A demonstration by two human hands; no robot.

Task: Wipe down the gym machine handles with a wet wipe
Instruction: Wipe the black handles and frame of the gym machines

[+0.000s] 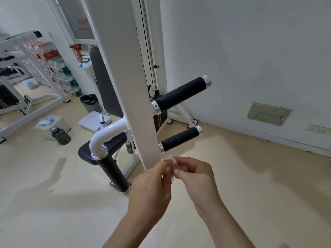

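The left hand (152, 183) and right hand (194, 178) together pinch a small crumpled white wet wipe (170, 162) just below the lower black foam-gripped handle (179, 139), whose long axis slants up and rightward from the white upright post (125, 86), probably nearer the right hand.

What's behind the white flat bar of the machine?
Behind the white bar, partly visible: a black back pad, a pulley and a dark weight stack. The bar hides the rest of each.
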